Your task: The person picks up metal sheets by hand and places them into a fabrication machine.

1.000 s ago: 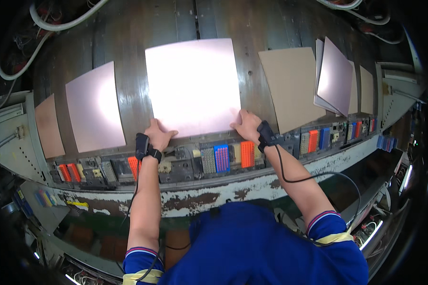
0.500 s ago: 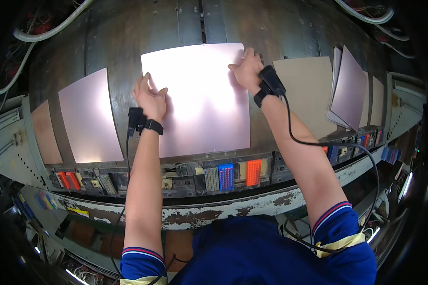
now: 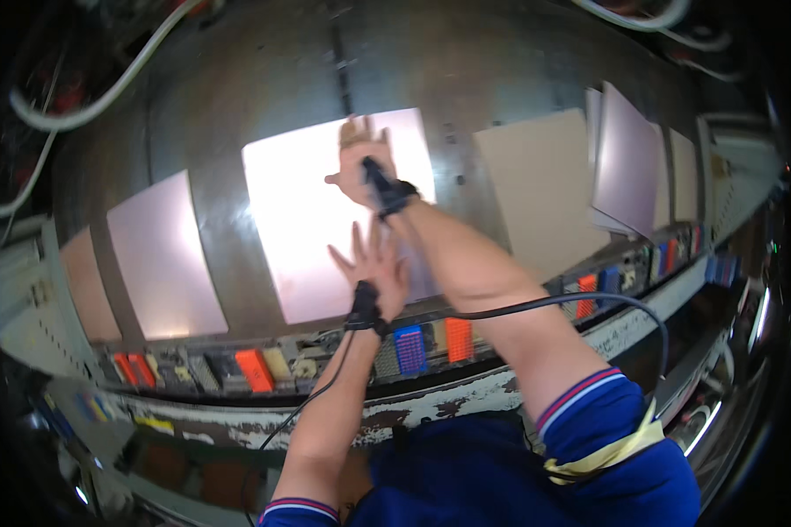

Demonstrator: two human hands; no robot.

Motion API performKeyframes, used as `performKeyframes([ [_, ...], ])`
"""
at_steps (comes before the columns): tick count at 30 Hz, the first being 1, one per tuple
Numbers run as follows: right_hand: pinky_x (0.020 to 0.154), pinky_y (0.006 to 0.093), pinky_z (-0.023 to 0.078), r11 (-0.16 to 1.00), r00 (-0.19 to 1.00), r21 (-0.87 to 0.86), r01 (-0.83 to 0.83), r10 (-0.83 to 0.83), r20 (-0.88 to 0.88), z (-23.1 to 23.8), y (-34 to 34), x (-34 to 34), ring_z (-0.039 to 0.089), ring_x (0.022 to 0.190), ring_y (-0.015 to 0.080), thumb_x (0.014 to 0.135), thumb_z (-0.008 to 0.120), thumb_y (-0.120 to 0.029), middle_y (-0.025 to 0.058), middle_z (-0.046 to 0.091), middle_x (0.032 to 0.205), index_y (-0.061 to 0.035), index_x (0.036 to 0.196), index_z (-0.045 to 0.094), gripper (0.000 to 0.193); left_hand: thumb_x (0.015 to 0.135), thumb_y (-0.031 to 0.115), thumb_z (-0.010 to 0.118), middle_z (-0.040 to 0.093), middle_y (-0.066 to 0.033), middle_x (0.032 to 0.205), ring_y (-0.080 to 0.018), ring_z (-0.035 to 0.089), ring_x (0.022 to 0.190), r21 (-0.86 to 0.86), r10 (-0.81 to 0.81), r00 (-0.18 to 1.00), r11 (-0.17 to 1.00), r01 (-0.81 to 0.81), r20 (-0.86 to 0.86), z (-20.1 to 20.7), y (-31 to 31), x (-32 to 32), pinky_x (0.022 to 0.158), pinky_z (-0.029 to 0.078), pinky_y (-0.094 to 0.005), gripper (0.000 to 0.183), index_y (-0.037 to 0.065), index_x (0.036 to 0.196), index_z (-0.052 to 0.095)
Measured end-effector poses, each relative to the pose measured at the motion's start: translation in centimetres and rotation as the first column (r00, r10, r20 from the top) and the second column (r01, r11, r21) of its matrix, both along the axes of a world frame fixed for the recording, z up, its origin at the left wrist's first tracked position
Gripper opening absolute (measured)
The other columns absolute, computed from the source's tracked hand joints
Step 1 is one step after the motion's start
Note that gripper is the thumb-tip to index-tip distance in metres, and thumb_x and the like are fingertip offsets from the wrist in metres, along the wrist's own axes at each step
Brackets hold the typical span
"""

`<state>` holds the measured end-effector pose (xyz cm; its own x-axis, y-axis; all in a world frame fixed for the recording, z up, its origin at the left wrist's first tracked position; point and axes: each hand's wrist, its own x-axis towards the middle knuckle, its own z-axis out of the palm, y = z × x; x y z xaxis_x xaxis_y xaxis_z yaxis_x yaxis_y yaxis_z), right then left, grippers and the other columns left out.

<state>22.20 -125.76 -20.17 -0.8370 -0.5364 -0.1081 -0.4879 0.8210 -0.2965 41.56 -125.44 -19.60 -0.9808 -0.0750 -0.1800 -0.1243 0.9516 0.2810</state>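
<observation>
A shiny pale-pink rectangular sheet [image 3: 303, 228] lies flat on the grey metal table [image 3: 237, 97] in front of me. My right hand [image 3: 360, 162] rests flat on its far edge, fingers spread, a black wrist strap with a cable behind it. Nearer to me, my left hand [image 3: 373, 268] lies open and palm down on the sheet's near right part, also with a black wrist strap. Neither hand grips anything.
More sheets lie on the table: a pink one [image 3: 163, 259] at left, a tan one [image 3: 545, 189] at right, further ones [image 3: 628, 162] stacked far right. A row of orange, blue and grey blocks [image 3: 413, 347] lines the near edge. White hoses [image 3: 88, 97] curve at upper left.
Both hands have moved toward the sheet's middle: the right slid left along the far edge, the left came right and nearer. The view has tilted and the sheet sits further left.
</observation>
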Motion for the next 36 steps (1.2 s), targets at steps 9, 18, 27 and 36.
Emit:
performKeyframes([
  [9,0.091,0.0481,0.052,0.933,0.972,-0.317,0.170,-0.107,0.208,1.9,23.5,-1.3,0.067,0.102,0.0392,0.078,0.074,-0.033,0.0198,0.071,0.109,-0.0024,0.115,0.070,0.048,0.077,0.023,0.078,0.042,-0.0130,0.154,-0.0369,0.033,0.144,0.061,0.221,0.969,0.972,-0.229,0.111,0.1,3.8,-1.2,0.111,0.029,-0.0647,0.064,0.014,0.137,0.058],
  [18,0.078,0.0492,0.054,0.528,0.524,-0.003,0.849,-0.844,-0.109,-0.3,80.1,-5.2,0.068,0.091,0.0439,0.078,0.075,-0.040,0.0287,0.070,0.096,0.0050,0.096,0.071,0.049,0.084,0.025,0.077,0.056,-0.0295,0.135,-0.0378,0.053,0.129,0.814,0.173,0.974,0.539,-0.217,0.146,0.6,39.2,-11.3,0.108,0.041,-0.0408,0.064,-0.007,0.134,0.054],
  [27,0.081,0.0413,0.053,0.317,0.437,-0.305,0.898,-0.723,0.535,-0.4,83.6,-10.0,0.067,0.092,0.0316,0.081,0.079,-0.046,0.0261,0.068,0.098,0.0136,0.111,0.062,0.069,0.073,0.023,0.085,0.049,-0.0264,0.141,-0.0380,0.046,0.133,0.754,0.326,0.924,0.552,-0.356,0.198,-0.3,50.5,-17.1,0.112,0.037,-0.0424,0.088,-0.009,0.143,0.042],
  [36,0.092,0.0334,0.047,0.174,0.529,-0.530,0.830,-0.545,0.651,2.2,96.4,-18.9,0.059,0.103,0.0187,0.089,0.076,-0.030,0.0123,0.068,0.113,0.0096,0.124,0.061,0.055,0.073,0.032,0.087,0.046,-0.0294,0.139,-0.0446,0.046,0.131,0.104,0.680,0.732,0.731,-0.674,-0.039,-3.8,42.8,-10.2,0.111,0.038,-0.0496,0.093,-0.004,0.144,0.040],
])
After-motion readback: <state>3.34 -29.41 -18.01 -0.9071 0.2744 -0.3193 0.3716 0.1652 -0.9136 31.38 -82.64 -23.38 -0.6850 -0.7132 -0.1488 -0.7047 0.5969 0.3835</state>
